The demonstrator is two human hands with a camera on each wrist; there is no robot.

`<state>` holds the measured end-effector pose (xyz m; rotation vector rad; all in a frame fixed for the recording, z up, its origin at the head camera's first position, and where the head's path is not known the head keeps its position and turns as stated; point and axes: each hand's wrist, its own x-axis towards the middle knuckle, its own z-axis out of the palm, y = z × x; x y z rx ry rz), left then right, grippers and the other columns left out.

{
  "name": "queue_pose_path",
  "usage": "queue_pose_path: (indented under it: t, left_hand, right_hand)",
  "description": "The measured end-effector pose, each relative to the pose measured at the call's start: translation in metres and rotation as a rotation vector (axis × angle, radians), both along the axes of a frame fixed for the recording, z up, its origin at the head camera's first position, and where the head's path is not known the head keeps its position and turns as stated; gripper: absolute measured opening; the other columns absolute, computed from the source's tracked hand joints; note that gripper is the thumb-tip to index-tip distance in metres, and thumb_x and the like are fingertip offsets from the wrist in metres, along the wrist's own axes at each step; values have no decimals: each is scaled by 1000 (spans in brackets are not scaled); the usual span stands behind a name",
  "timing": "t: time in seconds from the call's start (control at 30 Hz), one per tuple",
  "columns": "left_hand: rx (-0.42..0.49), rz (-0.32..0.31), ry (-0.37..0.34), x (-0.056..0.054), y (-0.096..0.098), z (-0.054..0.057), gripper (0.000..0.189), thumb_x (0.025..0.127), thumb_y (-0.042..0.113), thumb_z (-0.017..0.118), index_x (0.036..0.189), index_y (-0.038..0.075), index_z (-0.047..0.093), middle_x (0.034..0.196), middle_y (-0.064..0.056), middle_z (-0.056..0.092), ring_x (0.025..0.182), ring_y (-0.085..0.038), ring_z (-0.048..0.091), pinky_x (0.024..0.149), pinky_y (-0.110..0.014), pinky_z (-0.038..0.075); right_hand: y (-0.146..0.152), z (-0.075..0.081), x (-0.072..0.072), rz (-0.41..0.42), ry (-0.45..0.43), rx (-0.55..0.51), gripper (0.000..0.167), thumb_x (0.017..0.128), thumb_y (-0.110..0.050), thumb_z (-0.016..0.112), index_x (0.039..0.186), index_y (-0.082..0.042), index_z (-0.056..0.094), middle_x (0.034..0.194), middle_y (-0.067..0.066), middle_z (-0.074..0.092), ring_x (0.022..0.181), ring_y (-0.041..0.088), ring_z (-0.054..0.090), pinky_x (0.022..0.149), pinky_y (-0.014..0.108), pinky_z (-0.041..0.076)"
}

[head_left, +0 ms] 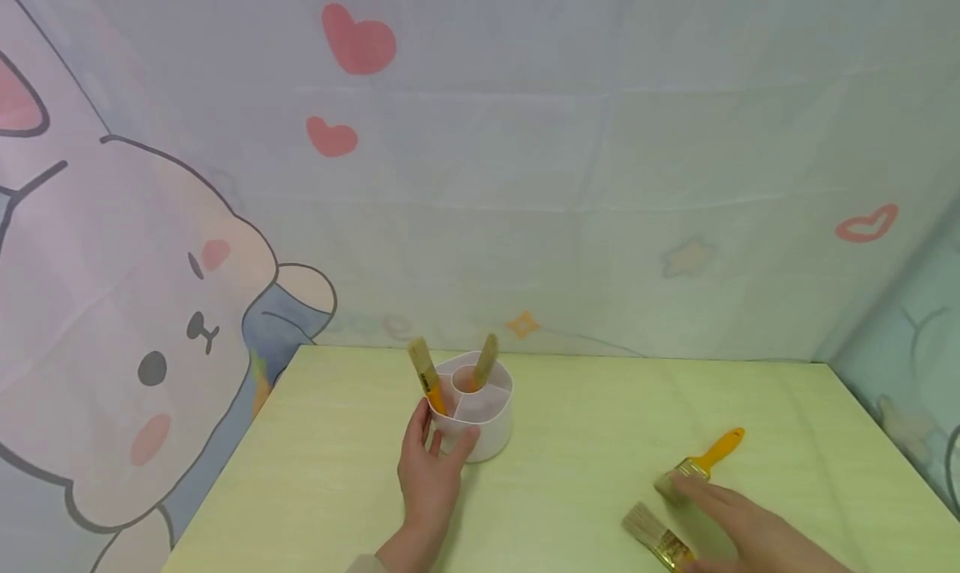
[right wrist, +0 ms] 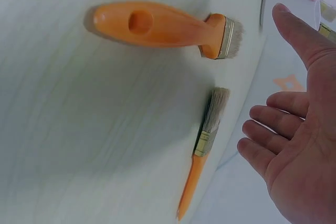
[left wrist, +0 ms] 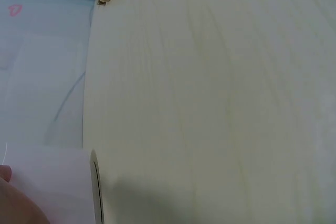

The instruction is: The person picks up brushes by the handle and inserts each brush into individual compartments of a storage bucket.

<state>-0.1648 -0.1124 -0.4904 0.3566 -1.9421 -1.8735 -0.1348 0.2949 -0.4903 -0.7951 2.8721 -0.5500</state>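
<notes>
My left hand (head_left: 430, 480) grips the near left wall of a white round holder (head_left: 491, 435) with dividers inside. Two paintbrushes stand in it bristles up: one brush (head_left: 423, 365) leans left in an outer compartment, the other brush (head_left: 486, 363) tilts right in the central ring. At the right, my right hand (head_left: 750, 530) hovers with its fingers extended, holding nothing. Below it lie two orange-handled paintbrushes. The farther brush (head_left: 722, 448) points its handle away, partly covered by my fingers in the head view; the nearer brush (head_left: 654, 533) points its bristles at the holder.
Everything stands on a pale yellow-green table (head_left: 570, 440). A cloth backdrop (head_left: 480, 181) printed with a rabbit and hearts hangs behind its back edge and continues along the right side.
</notes>
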Motion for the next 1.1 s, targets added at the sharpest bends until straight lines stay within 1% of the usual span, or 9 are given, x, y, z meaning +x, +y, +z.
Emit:
queue_pose_path:
  t: [0.1, 0.2, 0.33, 0.43, 0.67, 0.7, 0.77, 0.97, 1.1]
  left_hand:
    - [-19, 6, -3, -2, -1, -1, 86, 86, 10, 92, 158, 0, 46, 162, -20, 48, 152, -38, 44, 121, -45, 47]
    - [-22, 8, -4, -2, -2, -2, 87, 85, 10, 92, 158, 0, 46, 162, -21, 48, 152, -39, 44, 121, -45, 47]
    - [-21, 1, -4, -2, -3, -2, 87, 85, 9, 92, 158, -1, 46, 162, -21, 48, 152, -39, 44, 121, -44, 47]
    - [-21, -6, -2, -2, -3, -2, 87, 86, 9, 92, 158, -1, 45, 162, -21, 48, 152, -38, 44, 121, -45, 47]
    - [-25, -14, 2, -2, -4, -1, 86, 86, 9, 91, 159, 0, 45, 163, -20, 47, 153, -37, 43, 121, -44, 47]
    - [-25, -14, 2, -1, -4, -1, 86, 86, 9, 91, 159, 0, 45, 163, -20, 47, 153, -36, 43, 122, -44, 47]
    - [-30, -15, -1, -1, -4, -1, 86, 87, 9, 91, 159, 0, 45, 163, -20, 47, 153, -35, 43, 121, -43, 47]
    - [-45, -12, -9, -2, -5, 0, 86, 87, 10, 91, 159, 0, 45, 163, -21, 47, 152, -38, 44, 121, -45, 48]
    - [-43, -14, -19, -4, -5, -1, 85, 87, 10, 90, 159, 1, 46, 163, -18, 47, 153, -35, 44, 121, -42, 47]
  right_hand:
    - [0, -2, 4, -6, 13, 9, 84, 96, -61, 73, 161, -14, 48, 158, 7, 56, 135, 31, 60, 98, 39, 63]
    - [1, -7, 8, 2, 104, 34, 79, 97, -57, 74, 157, -9, 53, 154, 9, 59, 131, 33, 63, 95, 39, 64]
    - [4, -14, 11, -6, 169, 68, 89, 90, -63, 78, 154, -5, 56, 152, 11, 60, 128, 36, 64, 94, 39, 65]
    - [6, -19, 11, 2, 158, 73, 97, 86, -66, 81, 154, -2, 54, 152, 16, 59, 127, 41, 64, 92, 41, 66]
    - [6, -27, 11, 6, 87, 106, 95, 92, -63, 76, 156, 1, 49, 152, 21, 58, 126, 43, 65, 89, 42, 67]
    - [6, -29, 11, 17, 94, 112, 93, 93, -62, 76, 155, 3, 49, 151, 22, 59, 125, 43, 65, 88, 41, 67]
    - [6, -32, 11, 24, 91, 124, 93, 93, -63, 74, 154, 2, 50, 150, 21, 59, 126, 41, 65, 89, 41, 67]
    - [11, -43, 9, 108, 188, 131, 80, 94, -57, 77, 147, 0, 60, 144, 20, 65, 129, 25, 66, 98, 36, 64]
    - [14, -49, 7, 127, 170, 146, 76, 96, -58, 73, 146, -2, 62, 143, 19, 65, 130, 24, 66, 100, 36, 63]
